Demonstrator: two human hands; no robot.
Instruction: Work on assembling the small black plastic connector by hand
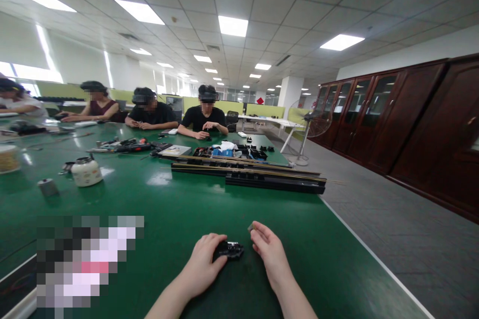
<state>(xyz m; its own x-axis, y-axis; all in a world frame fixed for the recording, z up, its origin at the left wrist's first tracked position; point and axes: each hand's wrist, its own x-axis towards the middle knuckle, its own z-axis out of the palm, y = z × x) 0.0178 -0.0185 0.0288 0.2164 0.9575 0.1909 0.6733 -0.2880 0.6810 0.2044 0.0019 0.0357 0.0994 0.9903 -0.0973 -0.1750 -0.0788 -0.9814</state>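
Low over the green table, my left hand [205, 261] grips a small black plastic part [232, 250] between thumb and fingers. Shiny bits show along the part's upper edge, but its exact kind is unclear. To the right of it, my right hand [270, 253] pinches a small greyish flat piece [251, 228] between thumb and fingertips. A gap separates that piece from the black part. My fingers hide some of both things.
Long black rails with thin brass-coloured rods [275, 184] lie across the green table [179, 212]. A white jar [87, 172] and a grey metal cylinder [48, 187] stand at left. Tools [129, 146] lie farther back, near seated people. The table's edge runs along the right.
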